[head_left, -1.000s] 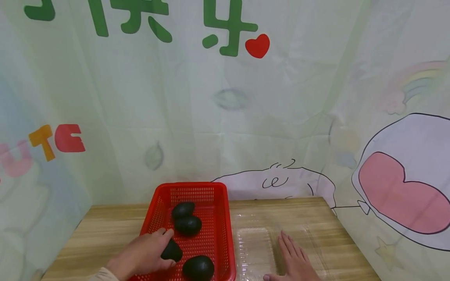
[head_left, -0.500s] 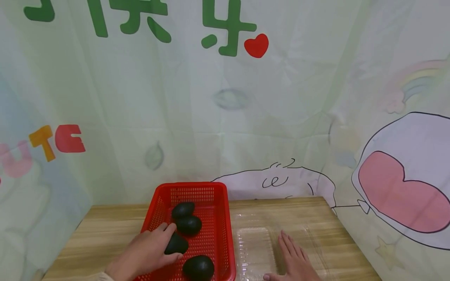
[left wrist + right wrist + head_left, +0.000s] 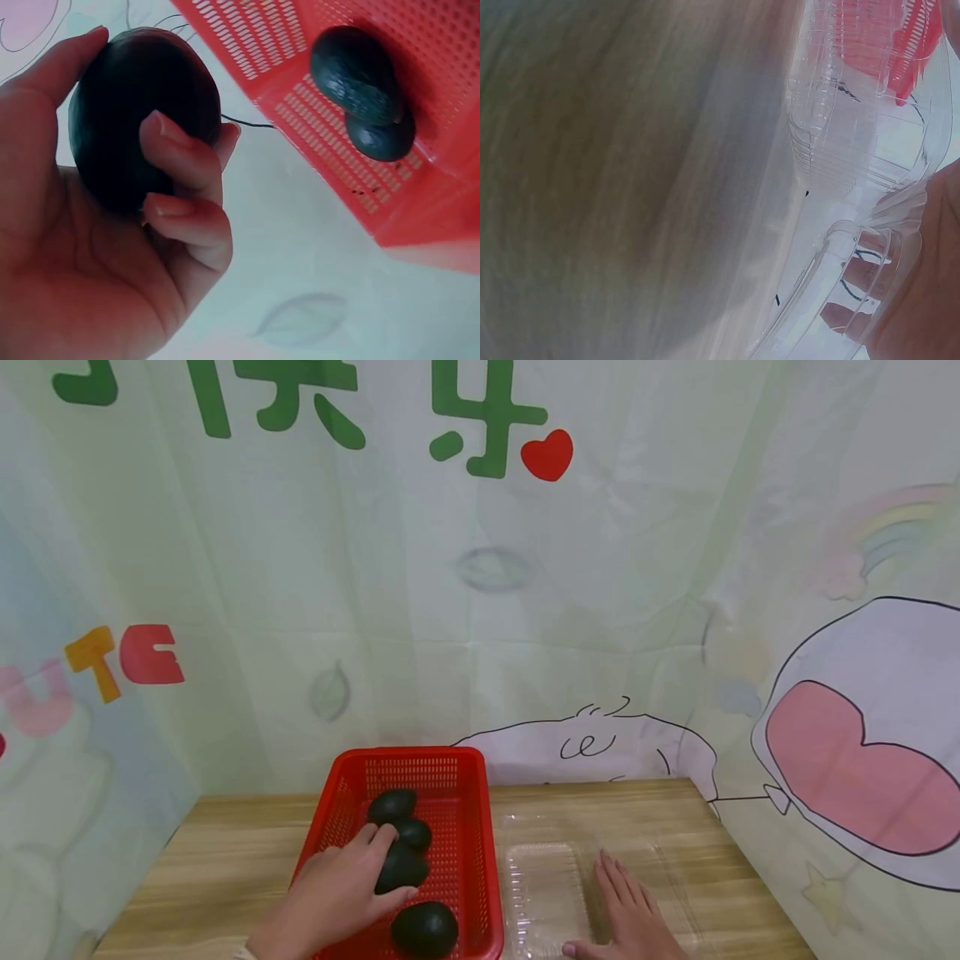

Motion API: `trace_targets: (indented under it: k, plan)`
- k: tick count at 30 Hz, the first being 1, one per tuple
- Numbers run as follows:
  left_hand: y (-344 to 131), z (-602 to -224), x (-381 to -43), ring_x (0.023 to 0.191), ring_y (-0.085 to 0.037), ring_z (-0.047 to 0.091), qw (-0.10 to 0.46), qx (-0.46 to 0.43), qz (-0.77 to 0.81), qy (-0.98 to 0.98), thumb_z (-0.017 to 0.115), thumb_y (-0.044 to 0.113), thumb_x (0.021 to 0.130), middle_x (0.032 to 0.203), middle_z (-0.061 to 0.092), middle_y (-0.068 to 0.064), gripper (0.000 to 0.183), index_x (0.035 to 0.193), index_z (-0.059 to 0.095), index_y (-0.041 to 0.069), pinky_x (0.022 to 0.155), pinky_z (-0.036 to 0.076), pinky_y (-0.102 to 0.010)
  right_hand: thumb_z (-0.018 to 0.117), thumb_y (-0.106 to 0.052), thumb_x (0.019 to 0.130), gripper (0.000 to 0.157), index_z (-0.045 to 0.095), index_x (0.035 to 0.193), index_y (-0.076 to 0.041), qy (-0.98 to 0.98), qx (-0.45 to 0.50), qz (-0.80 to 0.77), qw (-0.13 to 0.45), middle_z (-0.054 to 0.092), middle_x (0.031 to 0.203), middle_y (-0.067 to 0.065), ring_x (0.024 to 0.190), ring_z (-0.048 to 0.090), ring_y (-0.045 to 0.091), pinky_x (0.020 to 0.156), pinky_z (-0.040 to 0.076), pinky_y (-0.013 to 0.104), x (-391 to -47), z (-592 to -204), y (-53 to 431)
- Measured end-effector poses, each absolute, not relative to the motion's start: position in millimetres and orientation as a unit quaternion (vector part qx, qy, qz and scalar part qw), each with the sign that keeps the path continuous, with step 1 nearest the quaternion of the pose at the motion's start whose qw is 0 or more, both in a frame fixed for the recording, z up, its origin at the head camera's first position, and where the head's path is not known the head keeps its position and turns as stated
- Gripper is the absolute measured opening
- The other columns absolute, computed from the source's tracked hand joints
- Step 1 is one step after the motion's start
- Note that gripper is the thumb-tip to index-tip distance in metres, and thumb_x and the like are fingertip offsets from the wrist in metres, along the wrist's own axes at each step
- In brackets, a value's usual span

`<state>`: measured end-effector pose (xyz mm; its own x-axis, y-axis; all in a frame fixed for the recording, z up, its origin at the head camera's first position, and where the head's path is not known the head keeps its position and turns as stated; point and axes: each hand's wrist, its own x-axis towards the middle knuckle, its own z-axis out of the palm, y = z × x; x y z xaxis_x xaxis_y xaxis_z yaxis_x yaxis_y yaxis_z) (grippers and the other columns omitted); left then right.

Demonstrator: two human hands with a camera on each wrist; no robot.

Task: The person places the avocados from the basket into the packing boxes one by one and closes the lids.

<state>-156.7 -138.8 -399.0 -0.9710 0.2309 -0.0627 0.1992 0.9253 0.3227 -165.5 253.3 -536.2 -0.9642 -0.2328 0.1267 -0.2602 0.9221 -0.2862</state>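
Note:
My left hand (image 3: 341, 885) grips a dark green avocado (image 3: 402, 868) over the red basket (image 3: 491, 868). In the left wrist view, thumb and curled fingers wrap around that avocado (image 3: 135, 112). Two more avocados, a far one (image 3: 392, 807) and one just in front of it (image 3: 414, 834), lie toward the basket's back. Another avocado (image 3: 424, 930) sits near its front. My right hand (image 3: 630, 918) rests with straight fingers on the clear plastic clamshell box (image 3: 547, 893), to the right of the basket. The right wrist view shows the hand (image 3: 922, 277) behind the see-through plastic.
Basket and box stand side by side on a wood-grain table (image 3: 240, 835). A printed cloth backdrop (image 3: 405, 643) hangs behind the table and along both sides. The basket's perforated walls rise around the avocados.
My left hand has moved right and farther back, lifting the avocado along with it, so it now overlaps the back pair in view. The right hand has stayed on the box.

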Motion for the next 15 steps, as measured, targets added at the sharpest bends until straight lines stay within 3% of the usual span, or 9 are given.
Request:
trace_targets:
  k: [7,15]
  plan:
    - [-121,-392,-155,0.067,-0.017,0.057,0.047,0.094,0.173,0.979,0.072,0.067,0.067,0.120,0.058,-0.006,0.084,0.130,0.049,0.017,0.072,0.056,-0.054,0.056,-0.084,0.066,0.117,0.029,0.150,-0.008,-0.980,0.121,0.150,0.048,0.023,0.158,0.008,0.143,0.025,0.033,0.108,0.028,0.061,-166,-539,253]
    - [-102,-390,-153,0.061,-0.015,0.055,0.025,0.108,0.203,0.973,0.072,0.064,0.070,0.115,0.054,-0.006,0.081,0.128,0.047,0.015,0.066,0.057,-0.050,0.056,-0.085,0.066,0.117,0.028,0.151,-0.009,-0.979,0.126,0.150,0.056,0.023,0.158,0.008,0.144,0.025,0.033,0.107,0.028,0.062,-166,-538,254]
